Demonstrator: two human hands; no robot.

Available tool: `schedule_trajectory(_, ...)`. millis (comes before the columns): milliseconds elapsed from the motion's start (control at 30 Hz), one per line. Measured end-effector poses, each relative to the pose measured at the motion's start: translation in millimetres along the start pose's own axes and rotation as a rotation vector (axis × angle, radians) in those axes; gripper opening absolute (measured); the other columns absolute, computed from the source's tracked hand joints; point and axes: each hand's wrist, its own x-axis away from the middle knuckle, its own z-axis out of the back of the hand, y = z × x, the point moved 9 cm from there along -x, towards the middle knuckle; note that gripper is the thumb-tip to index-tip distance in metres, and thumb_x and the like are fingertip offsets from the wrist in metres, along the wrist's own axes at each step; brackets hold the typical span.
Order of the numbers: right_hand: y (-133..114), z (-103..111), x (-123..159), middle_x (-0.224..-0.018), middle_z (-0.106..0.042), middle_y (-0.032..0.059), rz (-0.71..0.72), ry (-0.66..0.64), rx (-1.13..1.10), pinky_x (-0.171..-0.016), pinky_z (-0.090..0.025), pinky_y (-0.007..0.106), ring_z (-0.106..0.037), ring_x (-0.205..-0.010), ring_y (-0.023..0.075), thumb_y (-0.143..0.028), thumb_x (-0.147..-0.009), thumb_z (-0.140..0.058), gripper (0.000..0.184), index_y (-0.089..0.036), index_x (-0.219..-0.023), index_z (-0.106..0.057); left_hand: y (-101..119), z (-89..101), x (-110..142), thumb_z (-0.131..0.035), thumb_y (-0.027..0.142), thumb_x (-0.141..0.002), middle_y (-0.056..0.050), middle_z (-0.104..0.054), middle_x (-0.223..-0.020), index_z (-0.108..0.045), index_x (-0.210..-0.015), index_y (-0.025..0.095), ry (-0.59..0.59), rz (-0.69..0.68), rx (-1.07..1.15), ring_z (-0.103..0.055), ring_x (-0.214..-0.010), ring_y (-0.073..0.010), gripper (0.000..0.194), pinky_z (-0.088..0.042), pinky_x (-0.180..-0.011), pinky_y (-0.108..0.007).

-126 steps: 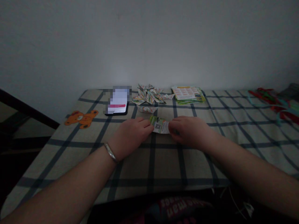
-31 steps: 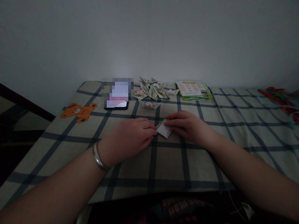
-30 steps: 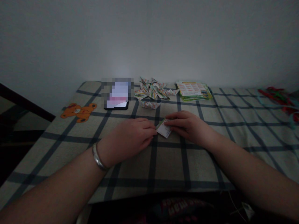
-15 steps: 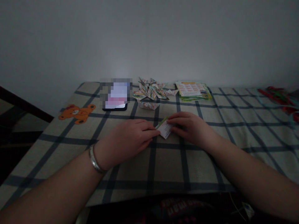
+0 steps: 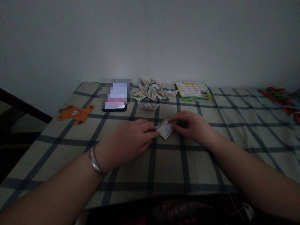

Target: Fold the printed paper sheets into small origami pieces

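Note:
A small folded piece of printed paper point(image 5: 166, 129), white with a green edge, lies low over the checked tablecloth between my hands. My left hand point(image 5: 131, 137), with a silver bangle at the wrist, pinches its left corner between thumb and fingers. At the paper's upper right side, the thumb and fingers of my right hand point(image 5: 191, 125) grip its edge. Just beyond stands a folded paper shape point(image 5: 148, 106), boat-like with pointed ends. Behind that is a heap of similar folded paper pieces point(image 5: 153, 90).
A stack of printed leaflets point(image 5: 192, 91) lies at the back right of the checked tablecloth point(image 5: 131, 181). Left of the heap is a phone point(image 5: 116, 97) with its screen lit. An orange bear cutout point(image 5: 76, 114) lies farther left. Red and green material point(image 5: 278, 98) sits at the far right.
My right thumb and fingers have shifted slightly on the paper, showing a little more of its printed face. My left hand stays nearly in place.

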Motion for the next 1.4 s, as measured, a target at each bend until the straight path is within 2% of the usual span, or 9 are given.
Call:
schedule_trajectory(133, 6, -3, -4, -0.084, -0.067, 0.0023, -0.066, 0.022, 0.000, -0.060, -0.043, 0.027, -0.057, -0.070, 0.0142, -0.027, -0.083, -0.063, 0.023, -0.022, -0.104, -0.072, -1, -1.2, -1, -0.052, 0.018, -0.092, -0.007, -0.064, -0.116, -0.064, -0.120, 0.022, -0.015, 0.024, -0.004, -0.058, -0.104, -0.0221, 0.031, -0.053, -0.090, -0.040)
schedule_trajectory(300, 9, -6, -6, -0.075, -0.066, 0.0003, -0.120, 0.054, -0.012, -0.057, -0.040, 0.026, -0.056, -0.065, 0.0141, -0.030, -0.083, -0.062, 0.013, -0.022, -0.092, -0.068, -1, -1.0, -1, -0.053, 0.017, -0.091, -0.007, -0.064, -0.112, -0.065, -0.118, 0.023, -0.016, 0.048, 0.020, -0.058, -0.102, -0.0217, 0.030, -0.052, -0.089, -0.039)
schedule_trajectory(500, 8, -8, -7, -0.078, -0.067, 0.0018, -0.155, 0.061, 0.002, -0.060, -0.042, 0.027, -0.059, -0.069, 0.0156, -0.026, -0.084, -0.060, 0.008, -0.021, -0.087, -0.065, -1, -1.0, 0, -0.053, 0.018, -0.091, -0.008, -0.063, -0.112, -0.064, -0.119, 0.021, -0.014, 0.075, 0.051, -0.058, -0.102, -0.0225, 0.030, -0.053, -0.089, -0.040)
schedule_trajectory(633, 6, -6, -9, -0.080, -0.068, 0.0032, -0.117, 0.083, 0.028, -0.062, -0.043, 0.028, -0.060, -0.071, 0.0162, -0.023, -0.084, -0.060, 0.009, -0.020, -0.086, -0.067, -3, -0.2, 0, -0.055, 0.018, -0.090, -0.009, -0.063, -0.112, -0.063, -0.120, 0.019, -0.009, 0.090, 0.064, -0.058, -0.102, -0.0229, 0.031, -0.053, -0.089, -0.041)
schedule_trajectory(767, 10, -4, -9, -0.077, -0.069, 0.0023, -0.139, 0.065, -0.052, -0.060, -0.045, 0.027, -0.062, -0.068, 0.0152, -0.021, -0.084, -0.060, 0.009, -0.020, -0.085, -0.069, -3, -1.3, 1, -0.055, 0.019, -0.090, -0.008, -0.063, -0.115, -0.061, -0.124, 0.021, -0.017, 0.087, 0.063, -0.057, -0.105, -0.0227, 0.034, -0.052, -0.090, -0.041)
schedule_trajectory(1000, 14, -5, -6, -0.073, -0.068, 0.0007, -0.133, 0.038, -0.069, -0.055, -0.042, 0.026, -0.060, -0.063, 0.0141, -0.025, -0.086, -0.058, 0.012, -0.021, -0.093, -0.066, -3, -3.5, 0, -0.055, 0.019, -0.090, -0.008, -0.062, -0.122, -0.061, -0.125, 0.023, -0.013, 0.081, 0.044, -0.056, -0.110, -0.0242, 0.035, -0.051, -0.093, -0.042)
schedule_trajectory(1167, 11, -5, -5, -0.071, -0.064, 0.0004, -0.121, 0.003, 0.032, -0.053, -0.038, 0.025, -0.054, -0.059, 0.0128, -0.029, -0.085, -0.060, 0.030, -0.019, -0.113, -0.066, -4, -3.7, 0, -0.054, 0.020, -0.091, -0.007, -0.060, -0.129, -0.059, -0.127, 0.023, -0.010, 0.081, 0.039, -0.054, -0.114, -0.0250, 0.037, -0.048, -0.096, -0.044)
schedule_trajectory(1267, 10, -8, -3, -0.068, -0.061, -0.0011, -0.127, -0.038, 0.047, -0.051, -0.034, 0.024, -0.050, -0.056, 0.0122, -0.034, -0.081, -0.066, 0.027, -0.020, -0.105, -0.068, -3, -3.8, 0, -0.054, 0.021, -0.091, -0.006, -0.060, -0.129, -0.055, -0.131, 0.023, -0.023, 0.090, 0.047, -0.054, -0.115, -0.0246, 0.040, -0.047, -0.097, -0.043)
schedule_trajectory(1400, 15, -13, 0, -0.068, -0.061, -0.0028, -0.138, -0.112, -0.094, -0.049, -0.034, 0.023, -0.052, -0.057, 0.0118, -0.036, -0.078, -0.070, 0.020, -0.021, -0.089, -0.063, -9, -2.3, 0, -0.061, 0.024, -0.086, -0.010, -0.062, -0.123, -0.046, -0.136, 0.017, -0.008, 0.178, 0.090, -0.055, -0.113, -0.0241, 0.053, -0.047, -0.097, -0.040)
